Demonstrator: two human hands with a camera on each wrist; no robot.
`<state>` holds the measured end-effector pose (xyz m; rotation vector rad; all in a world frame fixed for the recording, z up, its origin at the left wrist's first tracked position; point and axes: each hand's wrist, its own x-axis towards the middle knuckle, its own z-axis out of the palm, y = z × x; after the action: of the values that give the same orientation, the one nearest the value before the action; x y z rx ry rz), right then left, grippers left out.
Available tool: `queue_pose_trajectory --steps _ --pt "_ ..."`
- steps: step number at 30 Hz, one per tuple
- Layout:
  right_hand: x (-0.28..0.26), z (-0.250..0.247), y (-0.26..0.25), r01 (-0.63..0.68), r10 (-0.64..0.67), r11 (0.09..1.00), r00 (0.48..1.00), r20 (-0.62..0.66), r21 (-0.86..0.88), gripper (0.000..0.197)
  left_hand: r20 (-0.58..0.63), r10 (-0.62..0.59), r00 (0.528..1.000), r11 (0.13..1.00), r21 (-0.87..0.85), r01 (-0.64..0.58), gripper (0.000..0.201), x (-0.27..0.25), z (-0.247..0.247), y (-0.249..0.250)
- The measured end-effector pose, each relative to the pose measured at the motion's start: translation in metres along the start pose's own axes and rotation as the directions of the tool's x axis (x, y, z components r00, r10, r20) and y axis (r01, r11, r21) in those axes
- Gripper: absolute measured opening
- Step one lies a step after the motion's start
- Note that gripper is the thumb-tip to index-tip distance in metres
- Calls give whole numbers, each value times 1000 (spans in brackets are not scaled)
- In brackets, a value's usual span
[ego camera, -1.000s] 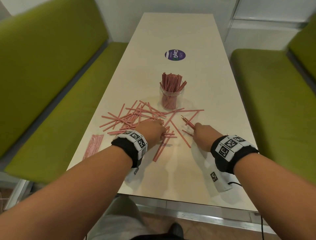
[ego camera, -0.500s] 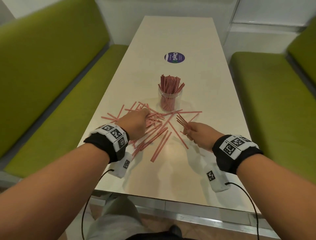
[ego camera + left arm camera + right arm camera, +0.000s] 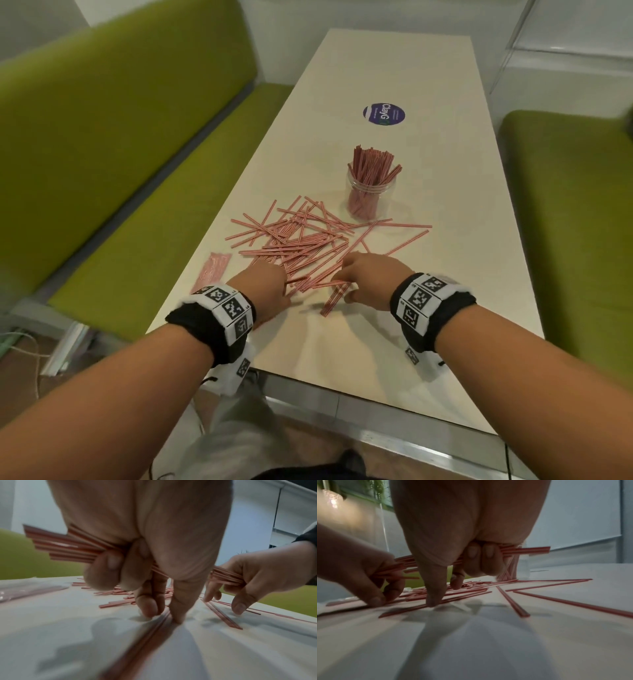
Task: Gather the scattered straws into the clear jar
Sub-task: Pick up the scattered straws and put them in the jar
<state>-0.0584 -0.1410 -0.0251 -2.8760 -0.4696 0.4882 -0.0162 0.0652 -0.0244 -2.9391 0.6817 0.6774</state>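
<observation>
Thin red-and-white striped paper straws (image 3: pixel 301 246) lie scattered at the clear plastic jar's (image 3: pixel 371 192) seven o'clock; light, slippery, crushable, best pinched mid-length. Left hand (image 3: pixel 265 291) and right hand (image 3: pixel 368 282) each clench bundles.

A café or canteen booth — green benches (image 3: pixel 144 144) flank a long cream table (image 3: pixel 394 68) with a branded sticker (image 3: pixel 383 114).

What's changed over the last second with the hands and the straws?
The left hand went up into the pile, then pulled back to its near edge; the right hand slid left towards it. Each grips a bundle of straws while reaching for more. The clear jar, the scattered straws and the pink packet stayed put.
</observation>
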Motion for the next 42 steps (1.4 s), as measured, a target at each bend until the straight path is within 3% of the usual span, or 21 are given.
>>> queue_pose_trajectory --steps 6,13,20,31,35,38,42 --pt "8 2 1 25 -22 992 1000 19 -121 13 55 -5 998 997 82 1 25 0 -1 11" --pt "17 7 -4 18 43 946 982 181 -324 23 81 35 996 991 122 -45 26 0 3 14" --pt "11 2 3 109 -85 945 992 90 -308 22 -10 78 997 997 22 -78 13 -1 11 -3" --pt "17 -6 -13 -1 114 923 955 273 -384 28 -4 88 996 993 75 -88 19 1 4 2" --pt "10 1 -12 -22 90 943 978 190 -331 26 25 62 998 991 113 -65 22 -1 4 11" --pt "4 -3 -11 -73 87 977 994 64 -200 23 50 41 998 991 125 -47 26 -1 4 19" --pt "-4 -23 -4 -178 175 984 982 -76 -28 16 54 54 997 982 179 -63 30 -2 3 23"
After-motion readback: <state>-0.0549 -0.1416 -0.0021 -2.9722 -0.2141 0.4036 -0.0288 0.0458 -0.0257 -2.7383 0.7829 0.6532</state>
